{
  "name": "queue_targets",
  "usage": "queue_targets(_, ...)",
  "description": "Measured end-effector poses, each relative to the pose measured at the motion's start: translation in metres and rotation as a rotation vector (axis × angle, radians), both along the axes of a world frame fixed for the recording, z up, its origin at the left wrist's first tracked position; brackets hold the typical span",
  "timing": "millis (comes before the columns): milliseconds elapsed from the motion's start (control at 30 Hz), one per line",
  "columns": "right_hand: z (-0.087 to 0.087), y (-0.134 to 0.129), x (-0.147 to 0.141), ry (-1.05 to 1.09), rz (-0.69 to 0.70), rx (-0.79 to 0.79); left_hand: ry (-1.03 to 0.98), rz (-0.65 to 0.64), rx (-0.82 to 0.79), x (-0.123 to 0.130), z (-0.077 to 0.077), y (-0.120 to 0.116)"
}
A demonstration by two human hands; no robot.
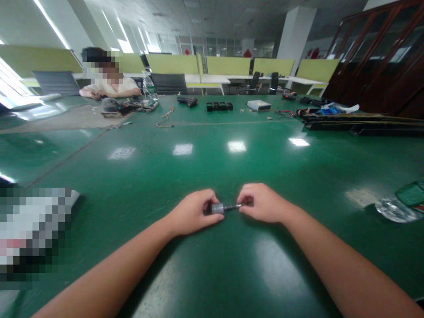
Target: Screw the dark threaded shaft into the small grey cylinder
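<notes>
Low over the green tabletop (212,168), my left hand (192,212) curls its thumb and fingers around a small silver-grey cylinder (217,208). Out of its right end runs a thin dark shaft (232,206). The far tip of that shaft is pinched between the thumb and fingers of my right hand (263,203). The cylinder's left end is partly hidden in my left hand, and I cannot make out exactly what kind of part it is.
A clear bottle (399,207) lies at the right. Farther back are a black drill-like tool (187,101), a black block (219,106), a white box (258,105) and long dark strips (361,126). Across the table sits another person (111,84). A blurred-out object (36,229) lies left.
</notes>
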State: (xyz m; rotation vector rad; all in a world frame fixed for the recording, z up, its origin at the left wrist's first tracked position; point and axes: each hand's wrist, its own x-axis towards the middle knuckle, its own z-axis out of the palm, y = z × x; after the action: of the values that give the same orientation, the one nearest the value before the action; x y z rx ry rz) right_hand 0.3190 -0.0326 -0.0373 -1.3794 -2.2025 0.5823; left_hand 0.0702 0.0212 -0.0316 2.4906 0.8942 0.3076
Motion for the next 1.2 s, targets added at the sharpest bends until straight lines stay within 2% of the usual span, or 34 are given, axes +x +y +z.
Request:
queue_targets(333,0.001,-0.001,0.002,0.015,-0.013,-0.001,-0.016,0.003,-0.003,-0.001,-0.002,0.001)
queue_targets(667,0.002,0.003,0.018,0.009,-0.076,-0.013,-0.034,0.007,-0.003,0.0,-0.001,0.0)
queue_targets(1067,-0.003,0.001,-0.003,0.067,0.022,0.014,-0.026,0.006,0.006,0.0,-0.003,0.0)
queue_targets(1200,-0.007,0.001,-0.012,0.236,0.043,-0.053,-0.026,0.002,0.014,0.0,-0.004,0.001)
